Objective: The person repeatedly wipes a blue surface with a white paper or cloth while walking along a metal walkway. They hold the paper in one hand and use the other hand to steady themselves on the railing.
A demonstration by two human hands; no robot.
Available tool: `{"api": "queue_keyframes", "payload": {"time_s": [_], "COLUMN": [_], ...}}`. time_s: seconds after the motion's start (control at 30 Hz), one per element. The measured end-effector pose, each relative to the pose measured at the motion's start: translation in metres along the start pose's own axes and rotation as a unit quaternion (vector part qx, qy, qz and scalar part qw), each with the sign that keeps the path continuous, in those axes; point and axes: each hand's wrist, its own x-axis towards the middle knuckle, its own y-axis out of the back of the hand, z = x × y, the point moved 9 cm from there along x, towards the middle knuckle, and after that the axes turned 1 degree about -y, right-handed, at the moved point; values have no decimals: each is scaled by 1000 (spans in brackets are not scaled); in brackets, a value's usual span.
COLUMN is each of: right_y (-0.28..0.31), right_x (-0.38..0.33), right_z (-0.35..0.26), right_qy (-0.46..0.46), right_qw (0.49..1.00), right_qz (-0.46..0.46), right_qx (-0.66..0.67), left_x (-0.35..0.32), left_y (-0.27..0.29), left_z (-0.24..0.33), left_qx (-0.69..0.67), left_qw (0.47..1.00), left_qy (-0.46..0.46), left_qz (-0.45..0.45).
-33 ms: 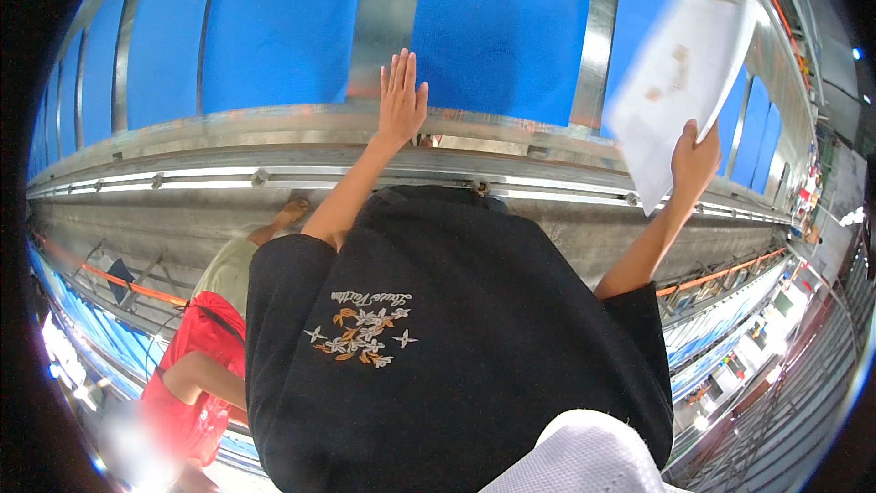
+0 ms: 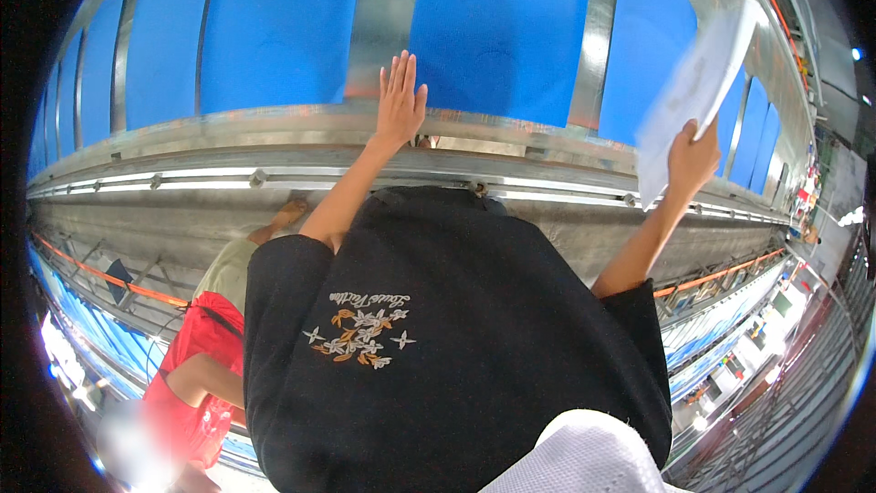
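My left hand [image 2: 401, 110] lies flat with straight fingers at the near edge of a long metal table [image 2: 383, 28]. It holds nothing. A blue fabric panel [image 2: 497, 37] lies just right of its fingertips, and another blue panel [image 2: 278, 28] lies to its left. At the right, my right hand [image 2: 693, 160] is closed on the lower edge of a white sheet [image 2: 698, 83], thin and slightly bent. The sheet is raised over the table, blurred by motion and seen at a slant. It partly covers a further blue panel [image 2: 643, 37].
More blue panels [image 2: 100, 64] run along the table to both sides. A metal rail [image 2: 365, 185] follows its near side. Behind me at the left, a person in a red top [image 2: 201, 347] stands close, beside another table edged with an orange strip [image 2: 119, 279].
The white sheet has swung right and turned more edge-on, uncovering more of the blue panel behind it. My right hand has shifted only slightly. My left hand is nearly still.
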Motion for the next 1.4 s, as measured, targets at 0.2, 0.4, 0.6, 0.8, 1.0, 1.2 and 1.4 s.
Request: {"api": "queue_keyframes", "payload": {"time_s": [0.2,0.4,0.6,0.8,1.0,1.2,1.4], "right_y": [-35,-25,-13,-31,-23,-13,-14], "right_x": [-69,-21,-5,-95,2,-52,-138], "right_z": [-92,-2,-14,-96,43,-71,-195], "right_qy": [149,64,-2,160,16,67,117], "right_qw": [909,990,994,829,981,985,918], "right_qz": [-341,-102,-96,-468,-118,-120,-333], "right_qx": [186,70,58,262,153,105,178], "left_x": [-10,-24,-58,-75,-79,-95,-93], "left_y": [-2,0,-19,-35,22,100,187], "left_z": [-2,5,24,11,13,-36,-137], "left_qx": [41,38,89,62,31,15,64], "left_qw": [998,999,989,970,998,996,982], "left_qy": [42,5,-39,4,10,52,87], "left_qz": [14,-16,-112,-234,-51,65,156]}}
